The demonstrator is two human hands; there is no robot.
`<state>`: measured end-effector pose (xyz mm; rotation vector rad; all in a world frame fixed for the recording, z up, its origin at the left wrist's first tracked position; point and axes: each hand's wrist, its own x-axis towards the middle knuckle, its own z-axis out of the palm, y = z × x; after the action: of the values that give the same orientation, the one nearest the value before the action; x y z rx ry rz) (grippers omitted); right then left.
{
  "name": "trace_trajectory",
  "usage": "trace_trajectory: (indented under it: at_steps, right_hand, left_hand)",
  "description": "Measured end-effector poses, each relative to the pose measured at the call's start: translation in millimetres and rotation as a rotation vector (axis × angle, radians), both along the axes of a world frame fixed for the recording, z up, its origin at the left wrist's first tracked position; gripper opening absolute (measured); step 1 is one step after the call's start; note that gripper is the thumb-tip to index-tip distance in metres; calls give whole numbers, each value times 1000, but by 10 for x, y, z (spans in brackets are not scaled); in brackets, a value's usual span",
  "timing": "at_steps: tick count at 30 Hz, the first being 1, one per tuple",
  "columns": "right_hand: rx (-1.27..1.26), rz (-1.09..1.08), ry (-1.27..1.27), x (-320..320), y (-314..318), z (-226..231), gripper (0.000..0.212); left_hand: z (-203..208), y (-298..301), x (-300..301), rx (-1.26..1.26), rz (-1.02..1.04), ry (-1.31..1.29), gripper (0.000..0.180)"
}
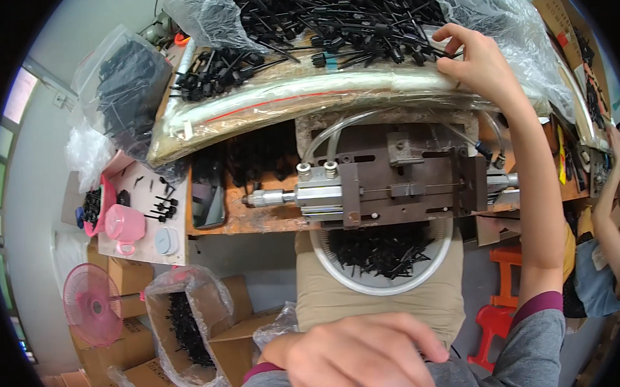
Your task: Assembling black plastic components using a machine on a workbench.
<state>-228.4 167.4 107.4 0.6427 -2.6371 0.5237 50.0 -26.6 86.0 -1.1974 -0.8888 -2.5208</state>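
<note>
My right hand point(480, 58) reaches far forward to the edge of a heap of black plastic parts with thin stems point(358, 25). Its thumb and forefinger close around the end of one dark stemmed part. Close to the camera, my left hand point(362, 361) hovers above my lap, its back towards me. The fingers are bent and the lower edge cuts off some of them, so whether it holds anything is hidden. Between the hands stands a metal clamping fixture point(406, 187) with a pneumatic cylinder point(320, 198) at its left, fed by clear hoses point(331, 134).
On my lap, under the fixture, rests a white round basket point(369, 291) of black pieces. A plastic-wrapped ledge point(271, 102) fronts the heap. Leftward are a pink mug point(124, 224), a pink fan point(91, 305) and a lined carton point(218, 315). Another person's arm point(608, 187) works at far right.
</note>
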Motion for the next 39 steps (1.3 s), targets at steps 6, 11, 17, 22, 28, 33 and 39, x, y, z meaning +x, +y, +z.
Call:
trace_trajectory:
  at_steps: [6,11,17,22,28,33,39]
  right_hand:
    - [17,-5,31,-46,-93,-3,44]
    - [-1,50,85,-53,-86,-77,35]
    - [-72,68,77,-119,50,-125,32]
    - [-72,20,127,-20,57,-113,26]
    - [-191,79,205,84,162,-84,16]
    - [-200,134,346,277,86,-153,12]
    - [-250,214,474,581,-86,-108,10]
  left_hand:
    - [-101,764,123,561,-379,10,25]
    - [-40,1033,267,867,-702,-16,18]
    - [-160,967,-41,729,-655,185,12]
    - [-765,996,-170,496,-372,381,26]
    - [-111,406,34,-249,405,-62,36]
    - [-283,603,43,-113,694,-73,36]
    - [-204,596,254,38,701,-178,36]
